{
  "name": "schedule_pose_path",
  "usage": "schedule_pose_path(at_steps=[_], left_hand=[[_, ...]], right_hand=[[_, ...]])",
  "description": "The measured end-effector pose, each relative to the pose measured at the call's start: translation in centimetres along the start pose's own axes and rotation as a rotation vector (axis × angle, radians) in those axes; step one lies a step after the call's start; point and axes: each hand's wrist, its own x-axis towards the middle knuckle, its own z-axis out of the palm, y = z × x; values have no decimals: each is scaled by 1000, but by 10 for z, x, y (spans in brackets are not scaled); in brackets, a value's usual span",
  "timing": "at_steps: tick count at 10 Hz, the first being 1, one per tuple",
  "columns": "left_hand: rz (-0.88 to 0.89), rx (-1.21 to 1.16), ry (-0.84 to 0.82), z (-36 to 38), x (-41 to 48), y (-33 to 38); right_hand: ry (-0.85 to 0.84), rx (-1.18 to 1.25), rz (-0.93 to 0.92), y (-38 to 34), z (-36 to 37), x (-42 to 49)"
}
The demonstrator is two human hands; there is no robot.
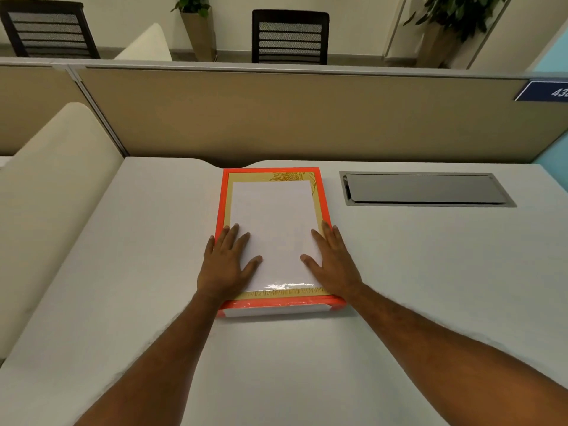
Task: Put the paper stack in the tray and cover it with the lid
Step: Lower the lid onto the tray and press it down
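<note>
An orange tray [336,303] lies on the grey desk straight ahead of me. Its lid [324,195], orange-framed with a gold border and a glossy clear window, sits on top. The white paper stack [273,216] shows through the window and through the tray's near wall. My left hand [229,262] lies flat on the lid's near left part, fingers spread. My right hand [333,261] lies flat on the near right part, likewise spread. Neither hand grips anything.
A grey cable hatch [427,189] is set into the desk [123,272] to the right of the tray. A tan partition [276,118] closes off the desk's far edge. A cream curved divider [46,186] stands at the left. Chairs and potted plants are beyond the partition.
</note>
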Motion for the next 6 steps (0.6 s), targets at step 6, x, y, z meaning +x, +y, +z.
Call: schedule_pose_path(at_steps=[6], left_hand=[[48,91,-141,-13,-28,15]], right_hand=[[-95,-202,-140,-9,-7,-24]])
